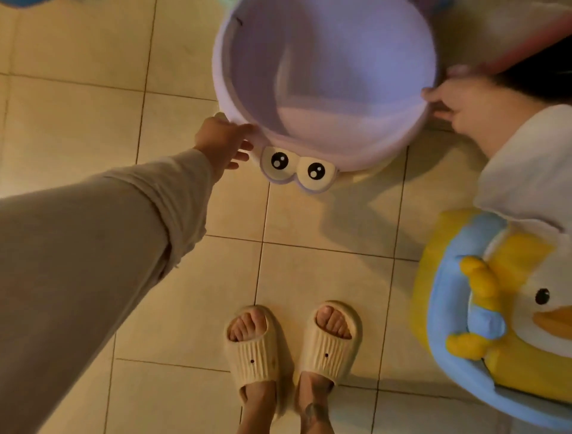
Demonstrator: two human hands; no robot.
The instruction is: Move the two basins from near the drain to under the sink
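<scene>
A large round lilac basin [325, 77] with two cartoon eyes on its near rim fills the upper middle of the head view, just above the tiled floor. My left hand [224, 141] grips its rim at the lower left, next to the eyes. My right hand [461, 102] holds the rim on the right side, thumb over the edge. The basin looks empty inside. Behind its far right edge a pink rim [510, 55] shows; I cannot tell what it belongs to.
Beige floor tiles [93, 93] lie all around. My feet in cream slippers [294, 347] stand at the bottom middle. A yellow and blue duck design on my clothing [501, 309] fills the right edge. A blue object [28, 2] peeks in at the top left.
</scene>
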